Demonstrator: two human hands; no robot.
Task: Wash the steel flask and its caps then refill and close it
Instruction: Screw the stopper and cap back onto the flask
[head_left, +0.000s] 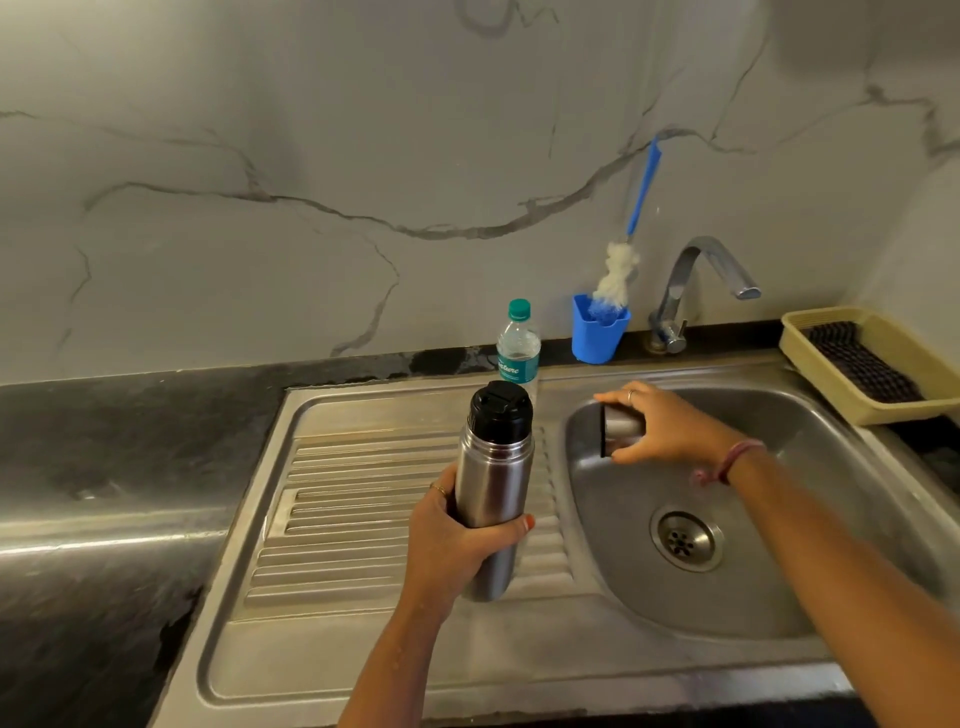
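Your left hand (457, 525) grips the steel flask (493, 493) around its lower body, fingers and thumb wrapped round it, holding it nearly upright over the ridged drainboard (363, 499) just left of the sink basin (779, 571); its black inner cap (500, 410) sits on the neck; your right hand (665, 426) holds the steel outer cap (621, 428) on its side over the left edge of the basin, fingers curled over it and thumb under; the two hands are apart; behind the basin stands the tap (696, 280); left of the tap a blue cup (597, 335) holds a bottle brush (623, 260); further left stands a plastic water bottle (518, 345); right of the basin rests a beige tray (810, 353).
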